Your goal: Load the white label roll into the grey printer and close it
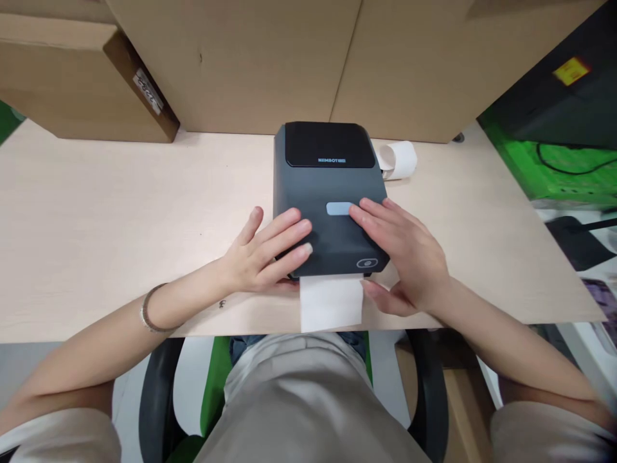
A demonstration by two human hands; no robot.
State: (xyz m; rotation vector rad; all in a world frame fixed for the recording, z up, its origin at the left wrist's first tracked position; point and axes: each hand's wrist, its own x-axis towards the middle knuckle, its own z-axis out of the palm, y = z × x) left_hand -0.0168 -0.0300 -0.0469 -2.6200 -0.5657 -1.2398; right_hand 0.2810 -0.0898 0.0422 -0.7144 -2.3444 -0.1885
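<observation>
A dark grey label printer (332,173) stands on the light wooden desk (96,225), its front toward me. A white strip of label paper (331,302) sticks out of its front slot and reaches the desk edge. My left hand (263,251) lies flat on the printer's front left corner, fingers stretched out. My right hand (405,254) rests flat on the front right part, fingertips beside the pale blue lid button (339,208), thumb down by the paper's right edge. Neither hand holds anything.
Large cardboard boxes (270,58) stand along the back of the desk, another box (81,83) at back left. A small white paper roll (399,159) lies right of the printer. A black device with cables (554,109) sits at far right. My chair is below.
</observation>
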